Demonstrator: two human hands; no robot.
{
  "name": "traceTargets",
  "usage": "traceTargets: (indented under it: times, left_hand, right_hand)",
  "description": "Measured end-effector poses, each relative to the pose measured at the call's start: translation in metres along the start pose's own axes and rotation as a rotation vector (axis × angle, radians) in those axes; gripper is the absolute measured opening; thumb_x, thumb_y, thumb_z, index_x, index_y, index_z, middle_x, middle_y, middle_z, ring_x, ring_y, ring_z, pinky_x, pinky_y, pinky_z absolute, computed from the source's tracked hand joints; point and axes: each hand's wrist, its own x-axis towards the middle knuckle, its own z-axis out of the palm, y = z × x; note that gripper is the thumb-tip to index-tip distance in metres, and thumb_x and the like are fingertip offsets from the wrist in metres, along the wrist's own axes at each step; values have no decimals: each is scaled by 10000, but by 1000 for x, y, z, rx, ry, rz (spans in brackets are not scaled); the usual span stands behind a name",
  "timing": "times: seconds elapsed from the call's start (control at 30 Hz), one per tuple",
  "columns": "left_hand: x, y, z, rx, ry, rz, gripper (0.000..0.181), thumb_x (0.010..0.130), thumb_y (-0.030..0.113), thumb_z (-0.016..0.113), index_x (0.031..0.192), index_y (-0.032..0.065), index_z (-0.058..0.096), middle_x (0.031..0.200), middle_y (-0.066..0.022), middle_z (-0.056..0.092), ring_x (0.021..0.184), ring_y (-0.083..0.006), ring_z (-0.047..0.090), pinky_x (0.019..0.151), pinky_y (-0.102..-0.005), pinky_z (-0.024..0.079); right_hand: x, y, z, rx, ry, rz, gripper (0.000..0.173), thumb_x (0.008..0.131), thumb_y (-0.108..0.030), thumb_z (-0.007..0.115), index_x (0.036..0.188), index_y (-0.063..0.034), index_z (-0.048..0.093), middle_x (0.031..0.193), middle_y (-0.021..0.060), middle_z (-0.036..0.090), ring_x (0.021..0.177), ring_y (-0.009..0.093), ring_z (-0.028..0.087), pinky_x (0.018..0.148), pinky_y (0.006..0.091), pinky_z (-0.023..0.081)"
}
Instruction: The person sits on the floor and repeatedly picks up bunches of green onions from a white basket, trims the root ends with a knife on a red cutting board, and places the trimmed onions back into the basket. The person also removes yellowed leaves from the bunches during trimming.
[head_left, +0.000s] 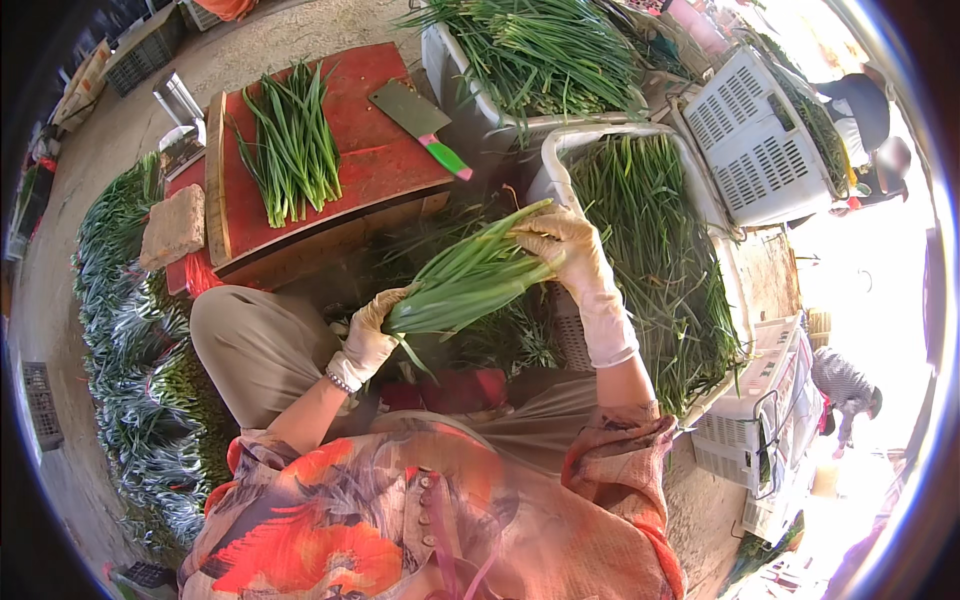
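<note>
A bunch of long green leaves, likely garlic chives (472, 277), is stretched across my lap between both gloved hands. My left hand (369, 336) grips its lower left end. At the upper right end, the fingers of my right hand (566, 244) pinch around the stalks. Beyond the left hand, a second bunch of chives (292, 150) lies on a red-topped wooden table (360, 187). On that same top rests a cleaver (412, 112) with a green and pink handle, its handle jutting past the table's edge.
Close to my right hand stands a white plastic crate (555, 161) filled with chives; another full crate (450, 64) is behind it. A tilted white crate (739, 142) sits farther right. Bundled greens (142, 337) line the left floor. A stone block (174, 225) lies beside the table. Two people are at the right.
</note>
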Motion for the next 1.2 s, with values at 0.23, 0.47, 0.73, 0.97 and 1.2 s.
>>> traceTargets:
  times: [0.23,0.47,0.73,0.97,1.2]
  left_hand:
    - [-3,-19,2,-513,-52,-148,580,692,-222,492,1214,28,541,1189,-31,576,1059,-94,531,901,-235,431]
    - [2,-3,1,-363,-42,-79,663,615,-227,480,1220,35,553,1192,-32,580,1075,-113,536,930,-256,422]
    - [5,7,-2,164,32,125,695,599,-176,547,1226,122,573,1161,-79,614,1033,-222,609,877,-284,482]
    - [7,16,-4,271,-6,101,698,614,-165,583,1241,141,561,1142,-67,623,1006,-225,620,849,-282,498]
    - [0,-32,2,-413,72,-59,571,688,-231,511,1194,30,559,1176,-41,579,1032,-108,546,901,-261,458]
  right_hand:
    - [1,-13,-14,-722,384,114,87,750,-61,693,832,-85,708,855,44,647,756,170,618,681,271,491]
    - [-66,60,-95,-898,644,502,104,802,-188,622,777,-119,695,858,74,659,758,254,649,648,356,499]
    - [-13,-23,-42,-359,363,-6,293,735,-45,716,1019,-116,697,1029,94,658,966,218,607,848,314,471]
    - [15,-13,-13,-448,96,-119,70,676,-45,745,729,-57,701,765,66,650,736,173,613,724,294,481]
    - [-17,23,-58,-635,281,520,203,800,-40,660,985,-110,706,839,45,650,729,127,614,717,270,500]
